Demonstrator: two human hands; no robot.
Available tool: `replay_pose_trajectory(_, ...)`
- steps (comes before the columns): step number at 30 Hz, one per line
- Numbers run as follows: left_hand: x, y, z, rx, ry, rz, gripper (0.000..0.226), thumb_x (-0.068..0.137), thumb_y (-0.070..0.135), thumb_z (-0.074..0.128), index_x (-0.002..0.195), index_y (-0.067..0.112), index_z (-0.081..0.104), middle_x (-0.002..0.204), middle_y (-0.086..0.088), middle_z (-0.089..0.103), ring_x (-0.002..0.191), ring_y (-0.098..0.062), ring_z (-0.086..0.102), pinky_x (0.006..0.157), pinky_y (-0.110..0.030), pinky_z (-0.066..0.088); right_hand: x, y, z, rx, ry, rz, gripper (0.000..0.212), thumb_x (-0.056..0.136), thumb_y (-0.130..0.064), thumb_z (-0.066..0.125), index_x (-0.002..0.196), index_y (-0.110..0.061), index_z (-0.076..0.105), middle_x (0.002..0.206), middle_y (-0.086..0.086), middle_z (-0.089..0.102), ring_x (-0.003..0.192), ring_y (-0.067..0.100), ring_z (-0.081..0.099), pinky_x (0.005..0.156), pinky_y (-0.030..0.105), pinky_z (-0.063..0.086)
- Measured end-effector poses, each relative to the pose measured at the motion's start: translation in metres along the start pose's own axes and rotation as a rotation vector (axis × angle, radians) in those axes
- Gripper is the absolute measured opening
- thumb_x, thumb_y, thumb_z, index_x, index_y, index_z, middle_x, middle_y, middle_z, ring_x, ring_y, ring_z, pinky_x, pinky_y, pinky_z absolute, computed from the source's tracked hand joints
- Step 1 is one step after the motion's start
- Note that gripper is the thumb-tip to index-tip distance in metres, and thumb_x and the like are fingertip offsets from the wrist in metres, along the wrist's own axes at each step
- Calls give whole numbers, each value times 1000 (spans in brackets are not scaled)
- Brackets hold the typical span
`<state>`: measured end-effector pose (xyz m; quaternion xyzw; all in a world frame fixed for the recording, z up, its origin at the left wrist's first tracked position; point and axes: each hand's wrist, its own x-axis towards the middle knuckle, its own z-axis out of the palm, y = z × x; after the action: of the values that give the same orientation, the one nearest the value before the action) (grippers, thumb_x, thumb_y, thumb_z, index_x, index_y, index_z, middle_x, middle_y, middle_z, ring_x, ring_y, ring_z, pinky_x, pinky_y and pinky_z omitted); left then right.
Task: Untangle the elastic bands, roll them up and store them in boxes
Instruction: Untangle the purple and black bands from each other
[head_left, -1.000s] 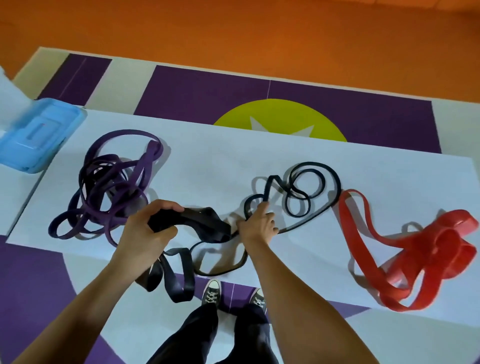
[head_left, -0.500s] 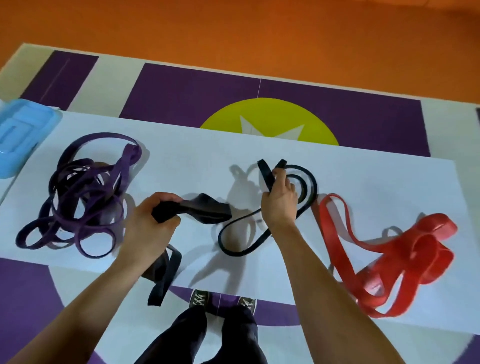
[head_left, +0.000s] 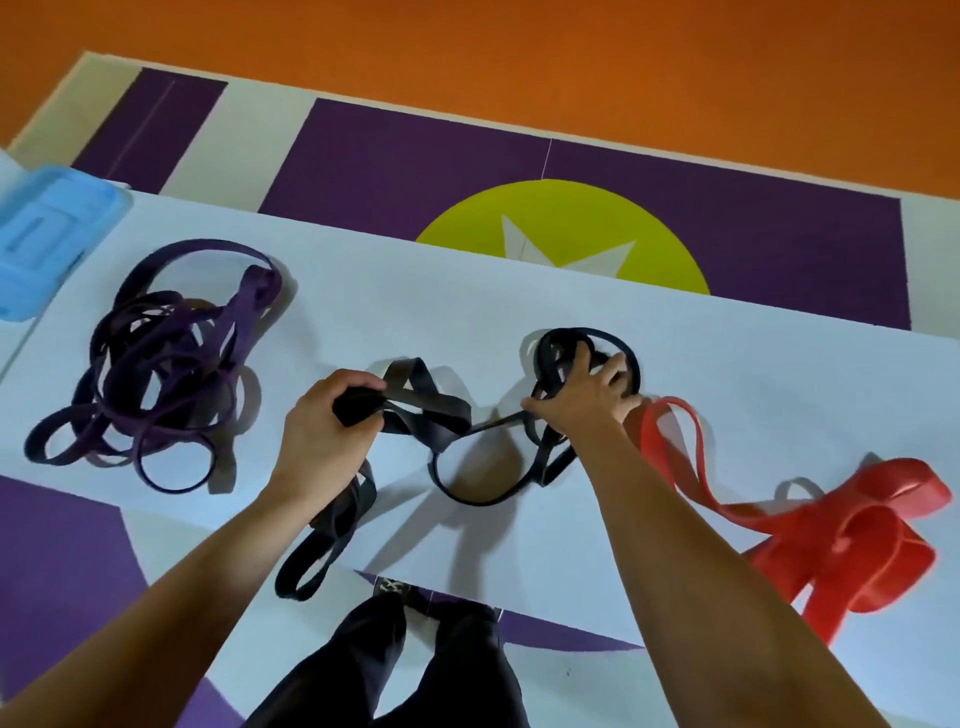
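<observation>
Black elastic bands (head_left: 457, 436) lie tangled in the middle of the white table (head_left: 415, 312). My left hand (head_left: 324, 421) grips a wide black band, whose loops hang over the near edge. My right hand (head_left: 582, 400) is spread over a coil of thin black band (head_left: 587, 338), with fingers through its loops. A tangle of purple bands (head_left: 161, 364) sits at the left. Red bands (head_left: 857, 525) lie in a heap at the right, just beside my right hand.
A light blue box lid (head_left: 47, 239) sits at the table's far left edge. Below the near edge are my legs and shoes (head_left: 395, 590) on a purple, white and yellow-green mat; orange floor lies beyond.
My right hand has opened and spread over the thin black coil, which it earlier pinched and lifted. The left hand keeps its grip on the wide band. The view has shifted slightly left.
</observation>
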<state>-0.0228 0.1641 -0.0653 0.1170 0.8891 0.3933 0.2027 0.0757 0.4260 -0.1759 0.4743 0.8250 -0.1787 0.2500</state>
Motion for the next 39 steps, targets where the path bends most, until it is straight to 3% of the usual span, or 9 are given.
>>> replay_pose_trajectory(7, -6, -10, -3, 19, 19, -25, 41, 82, -3, 62, 101, 33, 69, 95, 5, 71, 66, -11, 64, 57, -10, 46, 6, -16, -5, 229, -25, 55, 107, 75, -30, 84, 154, -22, 11, 150, 23, 22, 123, 43, 51, 103, 49, 45)
replay_pose_trajectory(10, -9, -16, -2, 19, 26, -28, 43, 81, -1, 65, 102, 37, 68, 101, 9, 72, 80, -11, 66, 75, -22, 53, -5, -27, 7, 328, -13, -22, 93, 82, -16, 78, 150, -18, 16, 142, 18, 27, 109, 41, 60, 97, 50, 52)
replay_pose_trajectory(12, -10, -20, -4, 21, 46, -27, 44, 80, 1, 66, 103, 38, 67, 102, 11, 71, 88, -11, 66, 82, -30, 53, -21, -36, 25, 294, -21, -82, 87, 86, -21, 75, 151, -19, 17, 137, 16, 38, 114, 39, 58, 97, 48, 52)
replay_pose_trajectory(17, -13, -16, -14, -1, 109, -56, 42, 81, 2, 65, 104, 37, 67, 102, 11, 69, 87, 1, 63, 71, -10, 46, -51, -43, 42, 259, 14, -181, 59, 96, -22, 64, 147, -13, 35, 127, 14, 62, 116, 35, 62, 94, 43, 51)
replay_pose_trajectory(19, -15, -14, -21, -23, 129, -37, 43, 80, 1, 65, 103, 37, 67, 101, 11, 69, 86, -2, 64, 78, -20, 53, -59, -39, 27, 268, 96, -224, 48, 94, -20, 63, 138, -12, 44, 117, 14, 66, 109, 35, 64, 92, 44, 53)
replay_pose_trajectory(25, -28, 2, -48, -60, 191, 10, 40, 80, 2, 68, 105, 34, 67, 104, 9, 67, 88, -4, 64, 73, -10, 43, -95, -36, -34, 563, 319, -338, 37, 88, -6, 59, 123, -14, 53, 100, 11, 59, 82, 33, 55, 67, 36, 43)
replay_pose_trajectory(29, -41, 10, -85, -186, 226, 5, 40, 82, 4, 68, 104, 37, 67, 106, 16, 68, 98, -4, 65, 80, -20, 47, -130, -58, -69, 608, 327, -442, 39, 85, -6, 60, 121, -20, 53, 104, 9, 61, 84, 31, 55, 71, 38, 47)
replay_pose_trajectory(33, -54, 19, -120, -267, 263, 12, 46, 80, 0, 69, 108, 36, 66, 104, 14, 69, 88, 6, 65, 71, -9, 45, -160, -89, -98, 653, 284, -550, 37, 81, -11, 60, 113, -30, 53, 102, 4, 64, 83, 31, 64, 75, 44, 55)
replay_pose_trajectory(39, -78, 17, -172, -286, 348, 38, 49, 79, -1, 71, 115, 32, 65, 106, 12, 72, 93, -1, 67, 80, -13, 50, -196, -143, -123, 706, 242, -709, 39, 78, -10, 62, 108, -33, 52, 98, 1, 64, 78, 23, 59, 63, 30, 43)
